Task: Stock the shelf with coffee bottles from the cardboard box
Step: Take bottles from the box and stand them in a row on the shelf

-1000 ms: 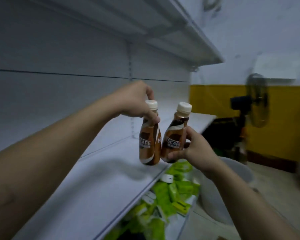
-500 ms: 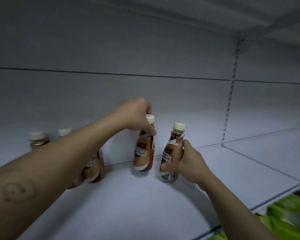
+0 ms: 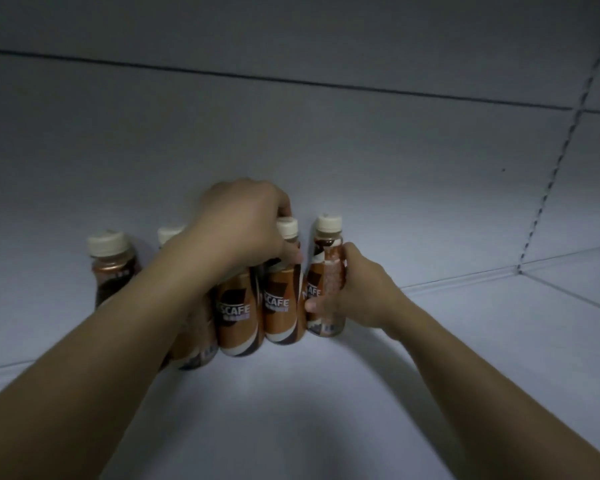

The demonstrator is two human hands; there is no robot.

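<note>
Nearest the camera, the shelf deck lies bare under the two forearms, so both arms should have free room to draw straight back; its front edge is out of view. Farther in, the right hand wraps the waist of the end bottle, thumb across the label and fingers curled behind. This side grip seems meant to steer the base and nudge the bottle leftward into line. Just beside it, the left hand reaches down from above and pinches the second bottle at the neck under its white cap. That hold suits a tight slot where no fingers fit between neighbours. Both bottles appear upright and set on the deck. The labelled bottle stands shoulder to shoulder on the left, and another, the hidden bottle, shows only partly below the left forearm. Behind these, the far-left bottle and a lone cap sit close to the back panel, leaving little depth to push further. To the right the deck runs open as far as the slotted upright, likely the room for the row to grow. The cardboard box is not in view.
</note>
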